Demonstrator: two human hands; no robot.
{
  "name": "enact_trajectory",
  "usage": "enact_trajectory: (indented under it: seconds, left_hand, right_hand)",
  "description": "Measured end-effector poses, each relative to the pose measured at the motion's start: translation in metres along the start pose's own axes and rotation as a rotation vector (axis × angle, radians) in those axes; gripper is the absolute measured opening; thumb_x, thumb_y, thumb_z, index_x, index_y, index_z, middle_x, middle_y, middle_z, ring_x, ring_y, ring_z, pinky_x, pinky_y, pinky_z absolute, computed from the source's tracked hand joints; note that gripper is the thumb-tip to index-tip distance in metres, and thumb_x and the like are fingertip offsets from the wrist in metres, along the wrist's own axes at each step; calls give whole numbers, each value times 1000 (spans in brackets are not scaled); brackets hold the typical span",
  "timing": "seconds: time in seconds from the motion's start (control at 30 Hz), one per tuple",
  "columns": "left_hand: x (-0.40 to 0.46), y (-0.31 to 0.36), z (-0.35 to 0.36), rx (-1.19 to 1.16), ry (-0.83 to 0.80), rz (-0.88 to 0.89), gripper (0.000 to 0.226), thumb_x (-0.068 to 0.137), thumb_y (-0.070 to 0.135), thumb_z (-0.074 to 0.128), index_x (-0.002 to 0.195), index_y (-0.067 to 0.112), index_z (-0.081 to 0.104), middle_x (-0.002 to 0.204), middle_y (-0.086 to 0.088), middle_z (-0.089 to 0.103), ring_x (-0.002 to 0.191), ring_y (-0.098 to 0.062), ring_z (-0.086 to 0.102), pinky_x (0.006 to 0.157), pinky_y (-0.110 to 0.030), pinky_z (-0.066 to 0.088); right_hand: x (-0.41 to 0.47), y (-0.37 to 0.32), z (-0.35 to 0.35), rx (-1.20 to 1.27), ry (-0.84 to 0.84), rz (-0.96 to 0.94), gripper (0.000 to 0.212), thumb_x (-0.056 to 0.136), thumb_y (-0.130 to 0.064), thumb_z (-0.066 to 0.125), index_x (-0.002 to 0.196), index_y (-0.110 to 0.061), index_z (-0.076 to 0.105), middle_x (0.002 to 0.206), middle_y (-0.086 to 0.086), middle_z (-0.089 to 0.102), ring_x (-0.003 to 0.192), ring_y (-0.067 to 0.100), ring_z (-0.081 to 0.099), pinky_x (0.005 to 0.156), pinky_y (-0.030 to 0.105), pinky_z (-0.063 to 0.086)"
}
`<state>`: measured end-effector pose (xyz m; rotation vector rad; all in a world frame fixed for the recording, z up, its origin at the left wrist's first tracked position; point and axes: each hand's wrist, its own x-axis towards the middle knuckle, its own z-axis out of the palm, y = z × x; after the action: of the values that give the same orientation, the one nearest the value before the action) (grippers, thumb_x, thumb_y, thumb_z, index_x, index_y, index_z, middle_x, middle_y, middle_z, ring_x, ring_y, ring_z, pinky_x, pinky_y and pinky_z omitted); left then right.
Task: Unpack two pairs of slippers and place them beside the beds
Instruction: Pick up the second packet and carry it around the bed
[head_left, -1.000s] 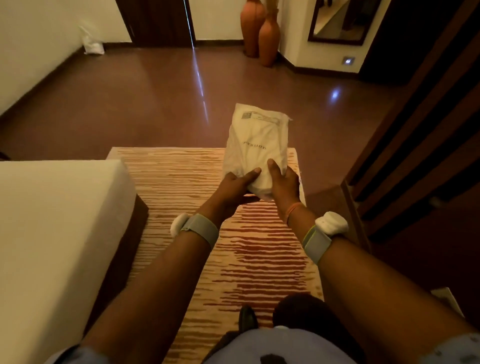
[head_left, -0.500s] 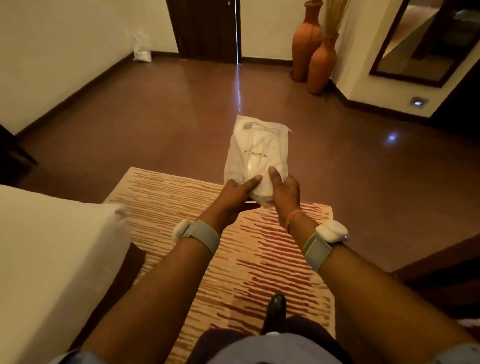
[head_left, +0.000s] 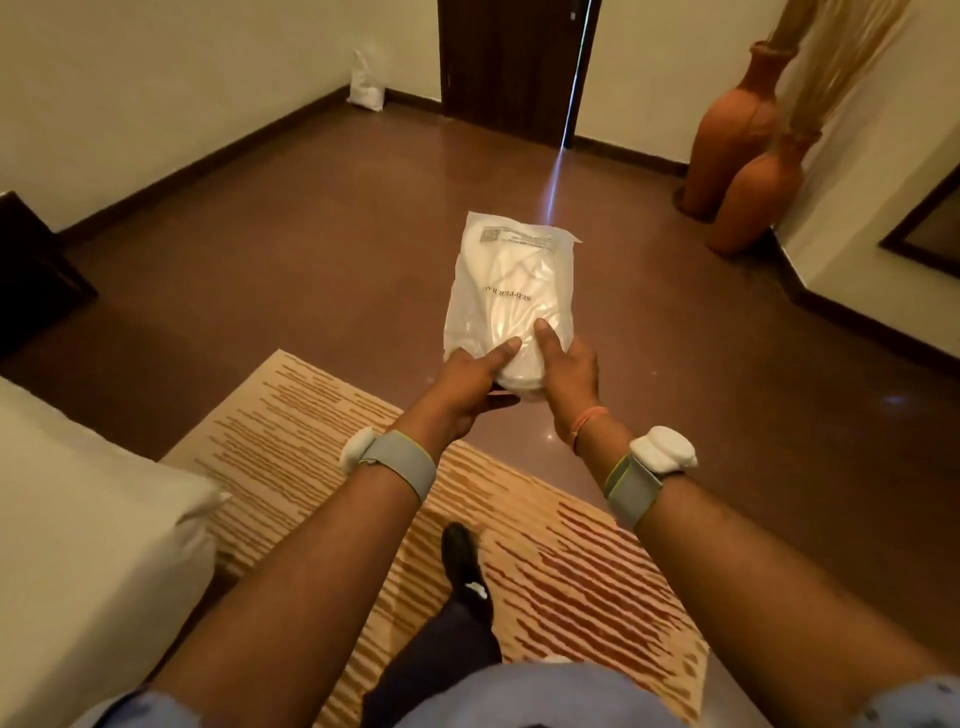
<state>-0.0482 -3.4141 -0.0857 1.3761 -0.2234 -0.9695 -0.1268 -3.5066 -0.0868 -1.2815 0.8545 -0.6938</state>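
White plastic wraps the slipper bag (head_left: 511, 291), which we hold out in front of us above the brown floor (head_left: 311, 249), just past the far edge of the striped rug (head_left: 311, 452). Its long axis runs away from us toward the dark door (head_left: 511, 67), with the near end in our hands and the far, flat end carrying a small printed label. Dark lettering across the middle reads upside down from where we stand, and pale slippers show faintly through the plastic. Our left hand (head_left: 470, 382) grips the near left corner, thumb laid on top pointing right and the fingers curled underneath. Our right hand (head_left: 566, 371) grips the near right corner the same way, thumb on top pointing away from us, fingers tucked out of sight below the bag. The two thumbs nearly meet over the bag's lower middle. Both forearms stretch forward and converge, each wearing a grey wrist strap with a white pod; the right wrist also has a thin orange band (head_left: 587, 423). The white bed (head_left: 88, 545) sits at our lower left, its corner beside the rug. One black shoe (head_left: 460, 558) steps onto the rug below our arms. Two clay vases (head_left: 743, 171) stand against the wall at the far right, and a small white bag (head_left: 366, 83) rests in the far corner left of the door.
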Motion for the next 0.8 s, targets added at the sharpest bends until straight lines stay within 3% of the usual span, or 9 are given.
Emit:
enact_trajectory:
  seconds: [0.17,0.27,0.43,0.57,0.67,0.8]
  left_hand:
    - [120,61,-34,-26,45,-12,40,90,29,69,125,16,55,110,-8,71,91,-24,71,72,-35,61]
    - [188,114,-55,-20,98,-15,41,90,29,68,127,15,55,111,-8,71,91,-24,70,70,-33,61]
    - [282,159,-85,-44,160,0,40,91,27,68,126,14,55,108,-8,71,92,-25,70,77,-37,60]
    - [376,191,-118,-77,268,15,43,91,28,68,129,12,55,116,-12,70,96,-27,70,81,-40,60]
    - [453,227,-144,-97,354,28,41,91,29,67,127,13,55,110,-9,71,94,-26,70,83,-41,59]
    - [524,269,-176,-159,427,30,31,90,28,69,117,17,59,102,-5,73,90,-23,71,76,-37,61]
  right_hand:
    - [127,-10,74,6,-48,13,31,92,-30,61,115,-10,65,104,6,72,92,19,70,74,26,58]
    - [202,-29,125,18,-70,47,22,92,-30,61,109,-17,65,99,2,71,91,19,69,72,26,58]
    - [302,-36,187,17,-169,68,25,92,-31,62,110,-14,65,104,9,72,96,25,70,84,42,58]
    - [403,-30,249,17,-268,85,31,92,-30,62,115,-10,65,104,8,72,93,22,70,80,35,59]
    - [485,-33,302,9,-368,88,21,92,-30,62,106,-15,65,97,4,72,92,22,71,77,33,59]
    - [561,-47,363,-34,-467,111,24,91,-32,62,107,-14,65,103,11,73,93,27,70,80,47,59]
